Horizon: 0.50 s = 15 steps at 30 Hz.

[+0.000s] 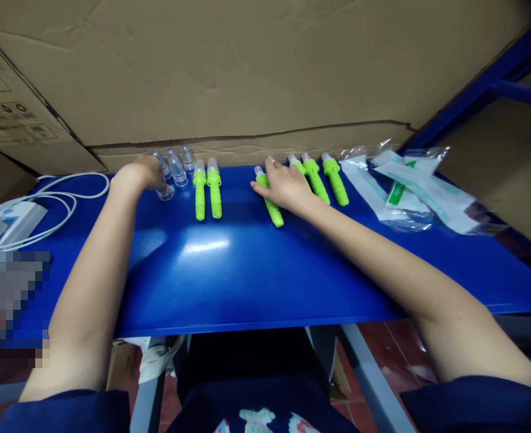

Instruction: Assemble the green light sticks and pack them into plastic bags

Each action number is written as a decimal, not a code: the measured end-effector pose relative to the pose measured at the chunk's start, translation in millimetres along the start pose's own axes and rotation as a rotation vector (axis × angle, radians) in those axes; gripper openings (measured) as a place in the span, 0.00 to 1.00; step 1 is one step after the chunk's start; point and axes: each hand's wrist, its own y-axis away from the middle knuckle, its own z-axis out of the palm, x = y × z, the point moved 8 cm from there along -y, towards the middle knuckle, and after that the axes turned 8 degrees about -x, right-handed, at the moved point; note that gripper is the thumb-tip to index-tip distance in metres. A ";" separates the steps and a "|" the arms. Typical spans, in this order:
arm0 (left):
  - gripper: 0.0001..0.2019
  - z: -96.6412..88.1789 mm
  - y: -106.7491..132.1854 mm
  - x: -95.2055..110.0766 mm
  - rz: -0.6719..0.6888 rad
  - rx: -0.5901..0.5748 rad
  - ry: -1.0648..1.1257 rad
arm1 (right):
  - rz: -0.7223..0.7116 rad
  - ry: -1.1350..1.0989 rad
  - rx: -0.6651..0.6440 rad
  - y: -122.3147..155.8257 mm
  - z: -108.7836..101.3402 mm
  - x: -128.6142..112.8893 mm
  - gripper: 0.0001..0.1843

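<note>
My left hand [138,174] is at the back left of the blue table, its fingers curled down around a clear plastic cap [165,193]. Several more clear caps [176,168] stand or lean just beyond it. Two lime-green pen-like devices with clear tips [214,189] lie side by side to the right of these. My right hand [290,185] rests palm down over the green devices, thumb and fingers apart. Its thumb crosses one green device [273,209]; whatever lies under the palm is hidden. More green devices [336,182] lie just right of this hand.
Clear packets with white and green contents [409,186] overlap at the back right. A white device with a coiled cable [21,219] sits at the left. Large cardboard [247,72] walls the back of the blue table [247,276]. A blue metal frame [477,90] rises at the right.
</note>
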 end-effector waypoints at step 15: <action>0.11 15.7 -15.5 -5.2 0.011 -0.048 0.130 | 0.031 -0.064 -0.074 -1.8 13.3 -9.8 0.28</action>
